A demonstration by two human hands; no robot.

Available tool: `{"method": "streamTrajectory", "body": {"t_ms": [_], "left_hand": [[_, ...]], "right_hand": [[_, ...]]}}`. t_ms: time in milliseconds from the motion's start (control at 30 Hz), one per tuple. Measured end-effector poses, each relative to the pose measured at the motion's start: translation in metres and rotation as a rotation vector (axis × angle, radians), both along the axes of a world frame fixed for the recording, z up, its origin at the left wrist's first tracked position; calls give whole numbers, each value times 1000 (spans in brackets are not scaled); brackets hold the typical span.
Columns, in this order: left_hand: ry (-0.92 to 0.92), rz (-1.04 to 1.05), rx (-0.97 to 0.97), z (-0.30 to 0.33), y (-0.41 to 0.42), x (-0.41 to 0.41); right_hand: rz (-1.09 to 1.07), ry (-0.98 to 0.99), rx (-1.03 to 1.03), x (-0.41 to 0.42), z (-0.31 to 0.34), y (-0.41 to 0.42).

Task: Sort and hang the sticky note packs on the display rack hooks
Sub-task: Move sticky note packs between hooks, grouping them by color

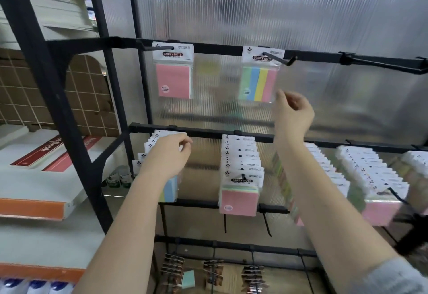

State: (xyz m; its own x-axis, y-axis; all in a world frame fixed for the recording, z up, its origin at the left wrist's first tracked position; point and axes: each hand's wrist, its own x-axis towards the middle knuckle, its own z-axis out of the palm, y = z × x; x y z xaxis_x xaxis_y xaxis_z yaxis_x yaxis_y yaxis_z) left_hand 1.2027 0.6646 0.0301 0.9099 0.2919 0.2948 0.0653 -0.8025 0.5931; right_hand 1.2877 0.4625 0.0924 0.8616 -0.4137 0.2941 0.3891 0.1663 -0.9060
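Striped pack [259, 82] just beside right-hand fingers [283, 97] (contact unclear)

left hand [170, 154] hides pack row, shapes behind panel [231, 15] blurred

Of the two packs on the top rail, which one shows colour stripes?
The right-hand sticky note pack, by the right hand; the left one shows plain pink.

A pink pack [173, 80] and a striped pack [259, 82] hang upright on separate top-rail hooks [281, 59].
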Motion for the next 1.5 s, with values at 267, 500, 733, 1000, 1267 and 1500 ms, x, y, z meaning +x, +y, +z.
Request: {"method": "streamTrajectory", "body": {"t_ms": [267,500,733,1000,1267,1500], "left_hand": [[-67,42,-42,-8,3,-18],[-111,46,-48,-17,7,-26],[-169,100,-99,-20,16,-32],[-166,119,-102,-22,23,-31],[-152,169,-87,-22,35,-33],[-155,235,-109,-26,44,-37]], "right_hand": [[-13,138,-301,-63,-109,-14],[-15,179,-265,-84,-140,-11],[-71,169,-311,-92,-146,-3],[-130,190,-369,-88,-149,5],[0,150,-331,-94,-149,12],[-87,25,-293,-105,-147,20]]}}
